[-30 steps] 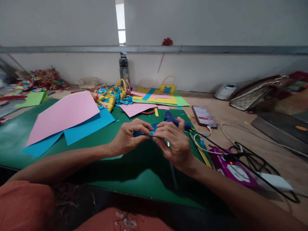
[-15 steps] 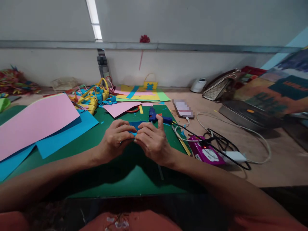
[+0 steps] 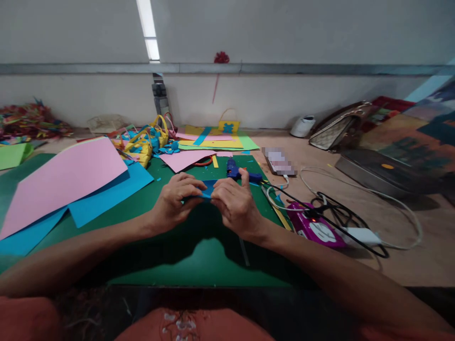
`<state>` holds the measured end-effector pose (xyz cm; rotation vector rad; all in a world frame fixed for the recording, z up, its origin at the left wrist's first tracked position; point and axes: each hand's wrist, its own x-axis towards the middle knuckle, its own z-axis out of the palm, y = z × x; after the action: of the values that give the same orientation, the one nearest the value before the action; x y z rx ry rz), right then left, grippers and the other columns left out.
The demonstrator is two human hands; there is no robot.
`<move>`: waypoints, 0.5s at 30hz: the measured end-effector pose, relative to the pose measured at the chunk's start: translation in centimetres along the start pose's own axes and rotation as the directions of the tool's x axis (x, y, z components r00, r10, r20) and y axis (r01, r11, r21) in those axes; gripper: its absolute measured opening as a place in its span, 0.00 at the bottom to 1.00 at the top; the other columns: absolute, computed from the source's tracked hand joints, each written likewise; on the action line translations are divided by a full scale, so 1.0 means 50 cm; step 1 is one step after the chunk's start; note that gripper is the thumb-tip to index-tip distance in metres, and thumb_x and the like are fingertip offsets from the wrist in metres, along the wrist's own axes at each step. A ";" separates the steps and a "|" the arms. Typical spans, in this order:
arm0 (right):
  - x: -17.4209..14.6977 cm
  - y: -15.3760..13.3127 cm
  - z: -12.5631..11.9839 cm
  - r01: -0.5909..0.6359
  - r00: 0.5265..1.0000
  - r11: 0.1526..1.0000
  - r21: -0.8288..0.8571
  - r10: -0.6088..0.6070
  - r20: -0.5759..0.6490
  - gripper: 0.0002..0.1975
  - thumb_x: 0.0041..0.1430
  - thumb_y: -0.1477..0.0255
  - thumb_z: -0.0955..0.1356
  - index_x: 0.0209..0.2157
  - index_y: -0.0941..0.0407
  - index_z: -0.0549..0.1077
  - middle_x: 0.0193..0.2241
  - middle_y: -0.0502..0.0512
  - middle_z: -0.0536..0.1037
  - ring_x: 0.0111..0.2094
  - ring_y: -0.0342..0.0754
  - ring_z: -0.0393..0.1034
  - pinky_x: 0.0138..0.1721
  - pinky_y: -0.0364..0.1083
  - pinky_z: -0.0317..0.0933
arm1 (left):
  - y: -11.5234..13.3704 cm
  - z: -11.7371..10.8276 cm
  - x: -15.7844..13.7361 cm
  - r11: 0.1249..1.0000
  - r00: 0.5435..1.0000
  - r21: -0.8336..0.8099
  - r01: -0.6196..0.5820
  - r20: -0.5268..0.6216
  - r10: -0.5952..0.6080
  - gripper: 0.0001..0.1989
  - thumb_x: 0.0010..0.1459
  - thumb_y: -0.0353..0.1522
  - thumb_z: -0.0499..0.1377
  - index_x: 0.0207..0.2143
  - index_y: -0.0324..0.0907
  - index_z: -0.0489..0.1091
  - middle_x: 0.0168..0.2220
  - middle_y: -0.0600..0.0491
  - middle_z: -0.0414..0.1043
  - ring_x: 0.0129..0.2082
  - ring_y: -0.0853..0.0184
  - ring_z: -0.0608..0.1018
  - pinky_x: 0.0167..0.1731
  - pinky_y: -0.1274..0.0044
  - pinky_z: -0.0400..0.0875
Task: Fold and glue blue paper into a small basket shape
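Between my two hands is a small piece of blue paper (image 3: 209, 188), curved or folded, its edges partly hidden by my fingers. My left hand (image 3: 177, 199) is closed on its left end. My right hand (image 3: 234, 203) grips the right end, thumb raised. Just beyond my right hand, a blue glue gun (image 3: 233, 169) lies on the green cutting mat (image 3: 170, 265). Left of my hands, a large pink sheet (image 3: 71, 175) rests over blue sheets (image 3: 110, 199). Past the hands are a smaller pink piece (image 3: 185, 159) and red-handled scissors (image 3: 204, 163), partly covered.
Small yellow and blue paper baskets (image 3: 142, 151) are piled at the back. To the right are a phone (image 3: 279, 162) on a white cable, a purple power strip (image 3: 314, 227) with black cords, a dark case (image 3: 377, 170) and a handbag (image 3: 327, 132). A ruler (image 3: 279, 213) lies along the mat's edge.
The view has turned slightly left, so everything sits further right. My hands have drawn a little apart, showing more of the blue paper, which both still hold.
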<state>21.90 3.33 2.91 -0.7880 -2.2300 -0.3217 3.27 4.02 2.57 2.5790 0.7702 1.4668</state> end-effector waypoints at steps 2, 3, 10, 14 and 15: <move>0.001 0.008 0.002 -0.051 0.999 0.999 0.009 0.051 -0.017 0.08 0.60 0.76 0.60 0.26 0.56 0.64 0.27 0.50 0.74 0.34 0.45 0.68 0.54 0.56 0.41 | 0.001 -0.003 0.002 0.998 0.996 0.021 0.062 -0.068 -0.061 0.06 0.53 0.27 0.60 0.35 0.40 0.67 0.36 0.47 0.74 0.37 0.64 0.75 0.40 0.70 0.69; 0.002 0.012 0.004 -0.073 0.997 0.997 0.009 0.073 -0.026 0.08 0.60 0.75 0.61 0.27 0.56 0.64 0.27 0.51 0.74 0.34 0.45 0.68 0.54 0.56 0.42 | 0.002 -0.006 0.003 0.996 0.991 0.033 0.080 -0.110 -0.076 0.08 0.52 0.28 0.61 0.37 0.40 0.67 0.36 0.47 0.73 0.39 0.63 0.75 0.40 0.70 0.69; 0.003 0.017 0.006 -0.073 0.996 0.997 -0.002 0.073 -0.045 0.07 0.60 0.75 0.61 0.27 0.57 0.65 0.27 0.52 0.75 0.34 0.46 0.69 0.52 0.55 0.42 | -0.003 -0.014 0.010 0.993 0.992 0.120 0.019 -0.128 -0.004 0.06 0.51 0.30 0.63 0.29 0.39 0.67 0.35 0.46 0.72 0.37 0.63 0.74 0.37 0.70 0.70; 0.000 0.017 0.010 -0.035 0.997 0.999 -0.004 0.035 -0.071 0.08 0.60 0.75 0.61 0.26 0.56 0.65 0.27 0.51 0.75 0.34 0.46 0.69 0.52 0.56 0.42 | -0.008 -0.017 0.012 0.987 0.996 0.154 -0.040 -0.067 0.051 0.05 0.50 0.31 0.63 0.28 0.40 0.69 0.38 0.45 0.73 0.39 0.63 0.72 0.39 0.68 0.69; 0.000 0.017 0.010 -0.027 0.997 1.000 -0.002 0.027 -0.070 0.08 0.60 0.75 0.61 0.26 0.56 0.64 0.27 0.51 0.75 0.34 0.46 0.69 0.53 0.57 0.42 | -0.007 -0.018 0.012 0.987 0.997 0.154 -0.056 -0.044 0.063 0.05 0.50 0.31 0.63 0.28 0.40 0.70 0.39 0.45 0.74 0.40 0.62 0.72 0.40 0.67 0.69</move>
<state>22.13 4.23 2.54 -0.7959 -2.1518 -0.3349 2.64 4.46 3.40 2.7088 0.8501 1.5510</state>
